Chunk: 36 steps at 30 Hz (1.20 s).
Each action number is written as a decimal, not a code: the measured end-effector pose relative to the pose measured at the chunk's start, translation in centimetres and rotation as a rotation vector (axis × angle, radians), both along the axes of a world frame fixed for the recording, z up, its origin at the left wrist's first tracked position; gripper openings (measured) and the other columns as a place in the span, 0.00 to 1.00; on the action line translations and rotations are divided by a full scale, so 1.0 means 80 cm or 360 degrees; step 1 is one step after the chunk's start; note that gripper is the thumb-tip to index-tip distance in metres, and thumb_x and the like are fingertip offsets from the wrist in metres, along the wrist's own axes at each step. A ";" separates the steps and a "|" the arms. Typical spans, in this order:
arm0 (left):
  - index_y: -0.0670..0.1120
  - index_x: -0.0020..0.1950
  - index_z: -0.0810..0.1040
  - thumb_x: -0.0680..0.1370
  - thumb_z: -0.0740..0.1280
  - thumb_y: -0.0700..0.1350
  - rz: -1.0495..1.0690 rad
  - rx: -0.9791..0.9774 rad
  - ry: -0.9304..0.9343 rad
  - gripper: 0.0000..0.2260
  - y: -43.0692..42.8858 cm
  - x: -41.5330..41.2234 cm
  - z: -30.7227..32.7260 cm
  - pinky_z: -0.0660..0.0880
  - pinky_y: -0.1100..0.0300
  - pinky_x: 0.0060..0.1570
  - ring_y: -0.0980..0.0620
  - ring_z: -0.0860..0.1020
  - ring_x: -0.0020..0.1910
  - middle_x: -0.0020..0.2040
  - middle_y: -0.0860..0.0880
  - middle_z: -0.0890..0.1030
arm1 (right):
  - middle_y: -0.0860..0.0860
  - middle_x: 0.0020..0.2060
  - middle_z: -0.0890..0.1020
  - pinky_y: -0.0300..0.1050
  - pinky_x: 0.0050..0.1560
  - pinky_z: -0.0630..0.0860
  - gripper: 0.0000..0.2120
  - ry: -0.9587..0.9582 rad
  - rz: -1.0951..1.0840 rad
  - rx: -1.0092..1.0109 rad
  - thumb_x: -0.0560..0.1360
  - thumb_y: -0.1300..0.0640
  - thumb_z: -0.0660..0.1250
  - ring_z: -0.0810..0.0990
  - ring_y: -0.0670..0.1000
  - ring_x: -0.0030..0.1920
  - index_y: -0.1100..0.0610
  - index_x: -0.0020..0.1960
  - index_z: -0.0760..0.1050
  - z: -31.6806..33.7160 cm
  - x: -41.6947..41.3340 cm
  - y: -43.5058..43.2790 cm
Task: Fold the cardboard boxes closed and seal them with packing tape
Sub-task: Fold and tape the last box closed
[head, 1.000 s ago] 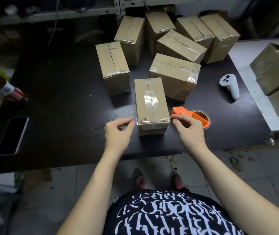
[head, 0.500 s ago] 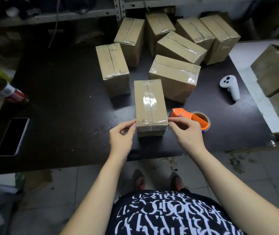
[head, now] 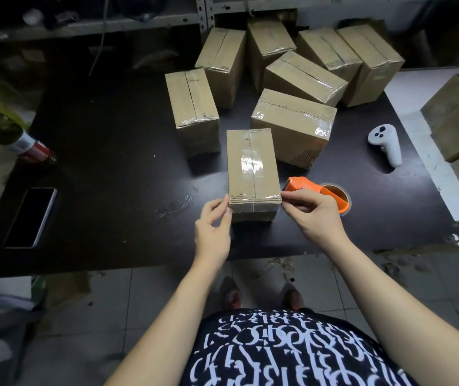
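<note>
Cardboard box [head: 252, 168] between both hands

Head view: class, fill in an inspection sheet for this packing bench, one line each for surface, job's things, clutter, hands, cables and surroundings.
Surface: dark table, scuffed, shiny film scraps near the front box.
Job's things: front box taped along its top; seven more taped boxes behind it; orange tape dispenser right of the front box.
Clutter: phone at the left edge, bottle lying far left, white controller at right.
Hands: left hand and right hand pinch at the front box's near corners, pressing tape there.
Cables: one cord hanging at the back.
Surroundings: metal shelving behind, unsealed boxes on a white surface at right, tiled floor.
</note>
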<state>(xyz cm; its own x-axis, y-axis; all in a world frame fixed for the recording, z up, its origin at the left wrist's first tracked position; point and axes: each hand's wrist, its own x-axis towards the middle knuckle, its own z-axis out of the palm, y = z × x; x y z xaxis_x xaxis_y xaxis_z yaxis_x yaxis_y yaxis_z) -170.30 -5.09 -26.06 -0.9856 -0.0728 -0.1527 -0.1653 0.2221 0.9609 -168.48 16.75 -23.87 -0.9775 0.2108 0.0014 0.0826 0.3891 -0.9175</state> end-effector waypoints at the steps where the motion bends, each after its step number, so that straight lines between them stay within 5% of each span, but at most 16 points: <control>1: 0.49 0.69 0.80 0.84 0.65 0.40 -0.0025 -0.0004 0.0009 0.14 0.000 0.001 0.001 0.70 0.68 0.63 0.67 0.77 0.57 0.59 0.58 0.80 | 0.41 0.51 0.85 0.25 0.51 0.75 0.12 0.0011 0.0004 -0.0003 0.76 0.65 0.74 0.81 0.32 0.54 0.55 0.59 0.85 0.000 0.000 0.000; 4: 0.44 0.69 0.79 0.83 0.65 0.36 -0.0116 -0.0110 0.0120 0.15 -0.010 -0.004 0.005 0.69 0.74 0.62 0.71 0.76 0.57 0.60 0.55 0.80 | 0.45 0.53 0.86 0.32 0.55 0.79 0.14 0.0028 0.0049 -0.0048 0.76 0.66 0.75 0.83 0.38 0.55 0.56 0.59 0.85 -0.001 0.000 0.003; 9: 0.40 0.65 0.82 0.76 0.72 0.31 -0.0225 -0.0538 0.0622 0.17 -0.034 -0.026 0.012 0.69 0.76 0.51 0.59 0.78 0.52 0.54 0.53 0.81 | 0.50 0.54 0.85 0.42 0.56 0.82 0.14 0.0183 0.0240 0.0016 0.74 0.66 0.77 0.85 0.47 0.56 0.60 0.59 0.85 0.000 -0.002 0.010; 14: 0.39 0.57 0.86 0.73 0.73 0.27 -0.0493 -0.0640 0.0997 0.15 -0.043 -0.045 0.012 0.79 0.58 0.50 0.53 0.81 0.48 0.49 0.47 0.83 | 0.50 0.58 0.83 0.44 0.55 0.83 0.12 0.0278 0.0264 0.0123 0.73 0.65 0.77 0.83 0.48 0.58 0.58 0.55 0.86 -0.008 -0.008 0.010; 29: 0.37 0.50 0.87 0.79 0.71 0.38 -0.0557 -0.0645 0.1177 0.06 -0.032 -0.050 -0.009 0.82 0.46 0.49 0.44 0.85 0.51 0.50 0.42 0.84 | 0.49 0.56 0.84 0.47 0.51 0.84 0.07 0.0348 0.0277 0.0190 0.73 0.67 0.77 0.83 0.47 0.57 0.57 0.48 0.88 -0.013 -0.019 0.006; 36: 0.33 0.49 0.85 0.77 0.72 0.30 -0.0381 -0.0647 0.1309 0.03 -0.019 -0.039 -0.023 0.81 0.47 0.51 0.42 0.84 0.50 0.51 0.39 0.84 | 0.51 0.54 0.84 0.46 0.53 0.83 0.08 0.0388 0.0263 0.0166 0.73 0.68 0.76 0.82 0.46 0.60 0.57 0.49 0.87 -0.021 -0.018 0.006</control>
